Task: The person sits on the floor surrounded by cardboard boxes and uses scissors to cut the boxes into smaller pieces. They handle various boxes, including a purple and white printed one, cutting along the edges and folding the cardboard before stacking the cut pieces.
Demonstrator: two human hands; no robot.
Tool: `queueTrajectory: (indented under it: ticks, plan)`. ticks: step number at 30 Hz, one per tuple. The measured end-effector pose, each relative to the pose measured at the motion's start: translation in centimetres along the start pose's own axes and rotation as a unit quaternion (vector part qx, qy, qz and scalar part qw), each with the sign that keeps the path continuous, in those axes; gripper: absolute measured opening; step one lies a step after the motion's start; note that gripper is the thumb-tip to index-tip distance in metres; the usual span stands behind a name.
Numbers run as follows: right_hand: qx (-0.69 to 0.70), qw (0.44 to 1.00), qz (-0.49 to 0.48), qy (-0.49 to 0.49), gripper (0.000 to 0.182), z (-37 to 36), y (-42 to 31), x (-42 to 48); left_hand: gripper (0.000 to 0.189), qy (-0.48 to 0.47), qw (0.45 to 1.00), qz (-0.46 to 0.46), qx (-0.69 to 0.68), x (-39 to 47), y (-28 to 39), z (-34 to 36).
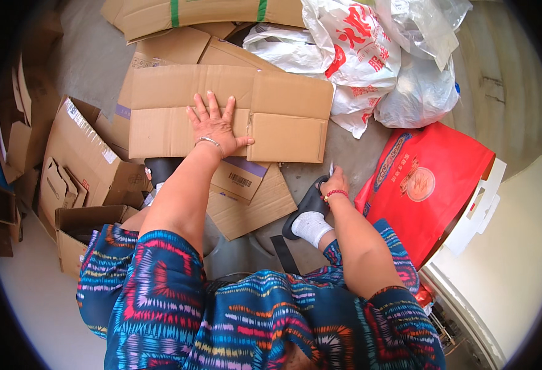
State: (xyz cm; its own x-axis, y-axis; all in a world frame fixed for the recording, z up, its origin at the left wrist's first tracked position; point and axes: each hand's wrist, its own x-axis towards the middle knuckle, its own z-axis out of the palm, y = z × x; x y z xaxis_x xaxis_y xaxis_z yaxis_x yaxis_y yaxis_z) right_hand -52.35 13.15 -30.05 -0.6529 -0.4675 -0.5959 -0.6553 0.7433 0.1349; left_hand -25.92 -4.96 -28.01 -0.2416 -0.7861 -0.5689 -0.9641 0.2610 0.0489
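Note:
My left hand (215, 127) lies flat with its fingers spread on a flattened cardboard box (287, 99). A metal bangle circles that wrist. Under this sheet, more flattened cardboard (257, 203) rests on the floor, one piece bearing a purple strip and a barcode. My right hand (335, 180) is low beside my dark slipper (305, 203), its fingers closed around a small white thing (331, 169) too small to name. A red bead bracelet is on the right wrist.
White plastic bags (363, 60) with red print bulge at the top right. A large red bag (428, 185) stands at the right. Open cardboard boxes (86, 162) crowd the left. Folded cardboard with green straps (206, 11) lies at the top. Grey floor (83, 41) shows between them.

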Motion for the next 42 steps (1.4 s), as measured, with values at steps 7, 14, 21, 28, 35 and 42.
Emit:
queueTrajectory:
  ticks: [7, 14, 21, 28, 35, 42]
  plan:
    - [0.063, 0.975, 0.063, -0.201, 0.063, -1.4, -1.8, 4.5, 0.106, 0.01, 1.0, 0.001, 0.018, 0.3, 0.6, 0.4]
    - [0.308, 0.904, 0.163, -0.246, 0.028, 1.3, -1.5, 7.5, 0.107, 0.012, 0.999, 0.002, 0.031, 0.5, 0.6, 0.6]
    - [0.544, 0.781, 0.166, -0.258, 0.074, 1.5, 1.4, 7.9, 0.106, 0.017, 1.0, 0.007, 0.021, 0.6, 0.7, 0.6]
    - [0.575, 0.788, 0.171, -0.136, 0.029, 1.7, -0.7, 3.1, 0.105, 0.021, 1.0, 0.01, 0.01, 0.4, 0.4, 0.5]
    - [0.741, 0.537, 0.146, -0.376, 0.033, 3.5, -6.6, -2.5, 0.104, 0.033, 0.999, 0.02, 0.003, 0.3, 0.1, 0.4]
    - [0.791, 0.531, 0.183, -0.244, 0.039, 2.3, -12.5, -5.0, 0.106, 0.07, 0.997, 0.022, -0.036, -0.7, -0.2, -0.5]
